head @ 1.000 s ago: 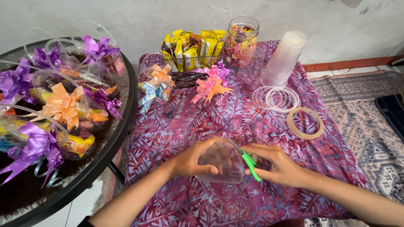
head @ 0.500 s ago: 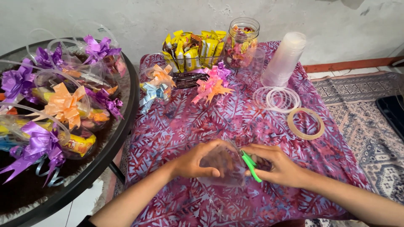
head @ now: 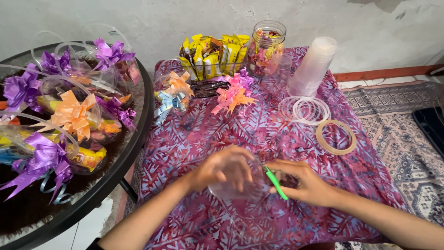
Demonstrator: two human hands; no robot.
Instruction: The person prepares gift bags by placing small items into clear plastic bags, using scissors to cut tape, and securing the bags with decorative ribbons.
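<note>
My left hand (head: 221, 167) grips a clear plastic cup (head: 237, 187) lying tilted just above the purple patterned tablecloth (head: 194, 139). My right hand (head: 303, 181) is at the cup's right side and holds a small tool with a green handle (head: 276, 182), whose tip meets the cup. The cup's contents cannot be made out.
A stack of clear cups (head: 311, 67), clear rings (head: 305, 110) and a tape roll (head: 336, 137) lie at right. A glass candy jar (head: 265, 48), yellow snack packets (head: 208, 55) and ribbon bows (head: 233, 95) sit at the back. A round black table (head: 99, 194) with bow-topped cups stands at left.
Both hands stay on the cup with only slight shifts; the cup has turned a little under my left hand.
</note>
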